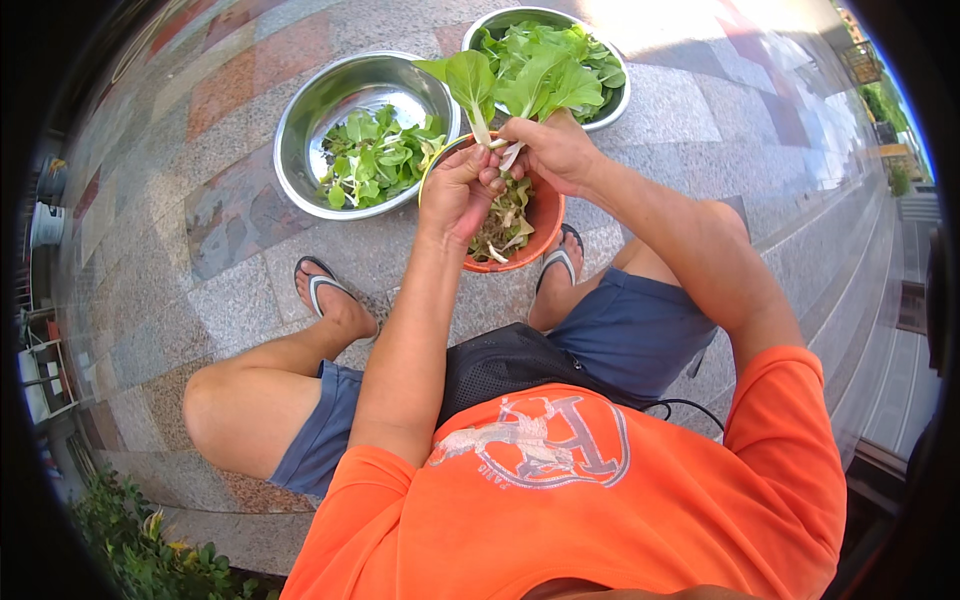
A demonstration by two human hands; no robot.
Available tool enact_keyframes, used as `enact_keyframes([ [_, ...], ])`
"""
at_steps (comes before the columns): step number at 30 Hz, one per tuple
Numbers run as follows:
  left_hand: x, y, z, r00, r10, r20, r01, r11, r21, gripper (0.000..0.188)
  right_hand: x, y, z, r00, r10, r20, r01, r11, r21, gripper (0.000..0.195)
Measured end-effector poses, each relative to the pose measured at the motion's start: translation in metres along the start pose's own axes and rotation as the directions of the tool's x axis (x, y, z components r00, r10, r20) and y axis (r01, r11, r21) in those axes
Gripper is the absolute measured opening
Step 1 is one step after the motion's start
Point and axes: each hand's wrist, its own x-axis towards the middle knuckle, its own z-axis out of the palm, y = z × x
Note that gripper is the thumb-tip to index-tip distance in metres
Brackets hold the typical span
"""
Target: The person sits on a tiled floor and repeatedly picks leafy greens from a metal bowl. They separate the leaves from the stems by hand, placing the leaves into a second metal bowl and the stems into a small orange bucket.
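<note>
Over an orange plastic bucket [553,225], my two hands meet on a leafy green [470,81] with pale stems. My left hand [454,196] pinches it near the stem base. From the other side, the fingers of my right hand [559,154] grip the stems, partly hiding them. Inside the bucket lie wilted leaves and rootlike scraps [510,221]. A metal basin [292,176] at the left holds a small heap of greens [371,161] with dirt among them. Beyond my right hand, another metal basin [624,105] is heaped with leafy greens [517,49].
My feet, in flip-flops [324,281], stand on stone paving [232,296] either side of the bucket. A black mesh bag [499,367] lies across my lap. Shrubs [150,540] grow at lower left; a white bucket [49,225] stands at far left. Steps [840,247] run along the right.
</note>
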Motion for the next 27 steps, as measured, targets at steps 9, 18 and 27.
enact_keyframes([
  [9,-0.004,0.006,0.003,0.991,-0.039,0.128,0.056,0.989,-0.136,0.027,0.001,-0.005,-0.006,0.994,0.067,0.088,-0.080,0.985,0.152,0.009],
  [18,-0.007,0.005,-0.008,0.987,-0.023,0.159,0.035,0.997,-0.068,0.021,0.001,-0.020,-0.010,0.991,0.089,0.101,-0.097,0.992,0.076,0.015],
  [27,-0.003,0.004,0.023,0.938,0.310,-0.155,-0.187,0.828,0.528,0.015,0.005,-0.012,-0.002,0.985,-0.170,-0.006,0.142,0.844,-0.518,0.028],
])
